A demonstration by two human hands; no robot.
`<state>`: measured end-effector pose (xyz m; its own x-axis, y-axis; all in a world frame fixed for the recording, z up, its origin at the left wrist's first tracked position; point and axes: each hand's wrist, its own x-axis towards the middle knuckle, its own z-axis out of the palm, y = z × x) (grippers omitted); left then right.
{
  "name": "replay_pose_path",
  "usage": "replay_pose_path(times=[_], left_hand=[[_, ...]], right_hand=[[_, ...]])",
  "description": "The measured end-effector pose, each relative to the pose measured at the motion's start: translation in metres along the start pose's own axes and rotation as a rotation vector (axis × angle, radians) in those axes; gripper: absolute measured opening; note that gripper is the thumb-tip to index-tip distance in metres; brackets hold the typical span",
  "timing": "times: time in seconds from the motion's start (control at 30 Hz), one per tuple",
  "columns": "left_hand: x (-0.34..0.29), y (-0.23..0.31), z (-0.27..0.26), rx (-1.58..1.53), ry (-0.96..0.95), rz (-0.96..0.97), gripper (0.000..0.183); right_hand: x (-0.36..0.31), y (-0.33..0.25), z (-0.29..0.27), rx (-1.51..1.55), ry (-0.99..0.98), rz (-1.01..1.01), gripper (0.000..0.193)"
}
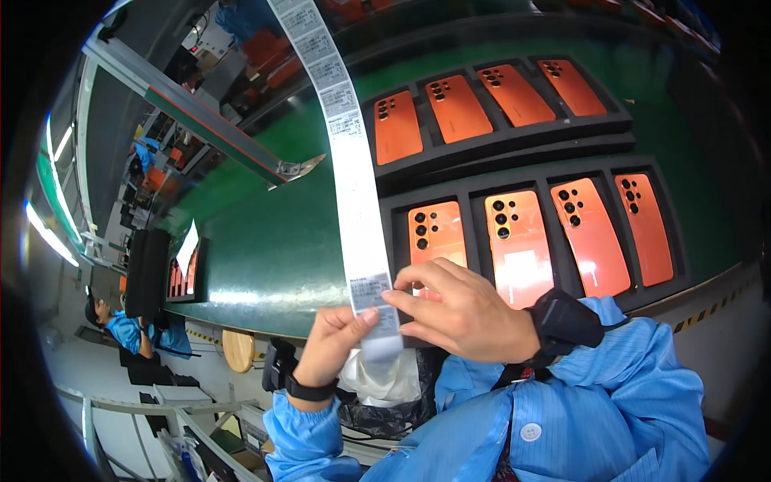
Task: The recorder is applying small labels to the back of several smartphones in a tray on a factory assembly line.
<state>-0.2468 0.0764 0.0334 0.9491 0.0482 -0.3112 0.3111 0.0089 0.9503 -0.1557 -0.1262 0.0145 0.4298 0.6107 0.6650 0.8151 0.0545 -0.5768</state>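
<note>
A long white strip of printed labels (359, 201) hangs down in front of me, from the top of the view to my hands. Near its lower end, my left hand (331, 347) pinches it, thumb on the printed face. My right hand (466, 315) is closed at the strip's right edge, index finger and thumb against a grey printed label (369, 289). Just beyond my right hand sits the nearer black foam tray (472, 210), holding several orange smartphones (590, 241), camera side up. My right hand partly hides the leftmost phone there.
Another black foam tray (514, 138) of orange phones lies farther back on the green table (265, 241). A metal rail (193, 120) crosses at upper left. Below my hands is a black bag (385, 418) with white material. A person in blue (132, 331) is at far left, near a round wooden stool (238, 351).
</note>
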Motion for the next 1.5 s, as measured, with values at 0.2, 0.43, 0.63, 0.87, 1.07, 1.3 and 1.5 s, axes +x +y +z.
replay_pose_path(times=[0.2,0.43,0.63,0.87,1.07,1.3,1.5], left_hand=[[-0.017,-0.004,0.028,-0.223,0.059,-0.010,0.027],[-0.013,-0.021,0.023,-0.440,0.179,-0.016,0.021],[-0.011,-0.023,0.030,-0.489,0.279,-0.077,0.024],[0.009,0.009,0.026,-0.246,0.148,-0.108,0.021],[0.028,0.022,0.028,1.003,0.875,0.668,0.061],[0.096,0.020,0.197,1.215,-0.125,0.829,0.061],[0.111,0.005,0.231,1.390,-0.277,0.789,0.072]], right_hand=[[-0.003,0.000,0.011,0.055,0.037,0.003,0.029],[-0.008,-0.006,0.016,-0.242,0.098,-0.195,0.023],[-0.012,-0.008,0.022,-0.375,0.166,-0.308,0.019],[-0.018,-0.017,-0.029,0.231,0.296,-0.130,0.023],[-0.060,0.014,-0.139,-0.083,0.334,0.063,0.025],[-0.101,0.025,-0.194,-0.318,0.442,0.248,0.020],[-0.121,0.050,-0.213,-0.281,0.439,0.354,0.013]])
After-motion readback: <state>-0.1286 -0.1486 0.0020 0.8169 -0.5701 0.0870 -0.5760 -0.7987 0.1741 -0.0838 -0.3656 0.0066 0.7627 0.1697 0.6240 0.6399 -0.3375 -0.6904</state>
